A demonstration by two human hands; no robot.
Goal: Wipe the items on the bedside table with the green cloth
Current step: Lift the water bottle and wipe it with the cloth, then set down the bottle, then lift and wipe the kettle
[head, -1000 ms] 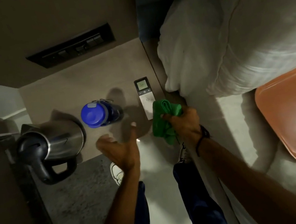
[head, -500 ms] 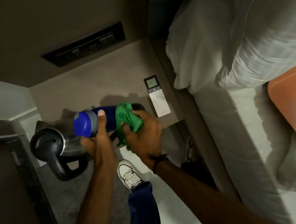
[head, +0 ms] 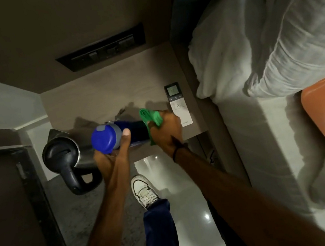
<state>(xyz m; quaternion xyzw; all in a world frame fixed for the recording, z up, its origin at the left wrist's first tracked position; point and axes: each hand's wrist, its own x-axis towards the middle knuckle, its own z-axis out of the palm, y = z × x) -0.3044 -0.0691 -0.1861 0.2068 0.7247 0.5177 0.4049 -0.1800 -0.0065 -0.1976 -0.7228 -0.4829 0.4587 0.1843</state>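
The blue bottle (head: 126,133) lay tilted, cap toward the kettle (head: 66,156); left hand (head: 112,154) gripped it; right hand (head: 166,131) pressed the bunched green cloth (head: 150,117) against its dark body.

Dim room. A brown wall (head: 22,38) carries a black switch panel (head: 102,49). A bed (head: 261,130) with white pillows (head: 269,32) stands right of the counter (head: 102,95); glossy floor tiles (head: 188,202) reflect light.

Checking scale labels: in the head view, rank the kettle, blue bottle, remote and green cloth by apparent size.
1. kettle
2. blue bottle, lifted nearer the camera, so its rank is unsure
3. remote
4. green cloth, bunched and partly hidden
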